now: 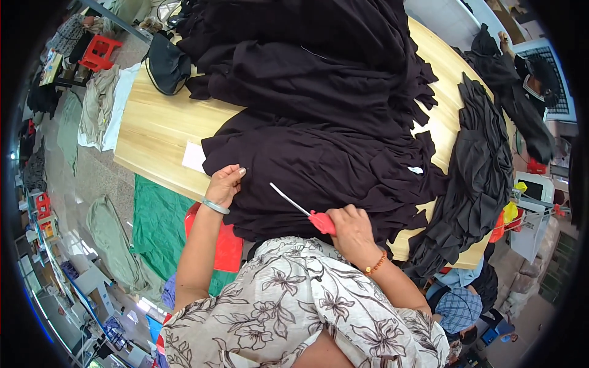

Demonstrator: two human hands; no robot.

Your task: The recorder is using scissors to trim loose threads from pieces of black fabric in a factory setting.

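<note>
Dark, nearly black garments (319, 162) lie layered in front of me on a wooden table. My left hand (226, 184), with a bangle at the wrist, is closed in a pinch at the left part of the nearest garment; what is between its fingertips is too small to make out. In my right hand (354, 232), closed around its handle, is a red-handled tool (322, 222) with a thin, straight, pale shaft. The shaft points up and left over the cloth, its tip apart from my left hand.
A bigger dark cloth pile (307, 37) rises at the far side of the wooden table (159, 132). More black garments (478, 159) hang over its right edge. A white paper (194, 156) lies left. A red stool (227, 245) stands close by; a person in a checked cap (459, 310) is behind right.
</note>
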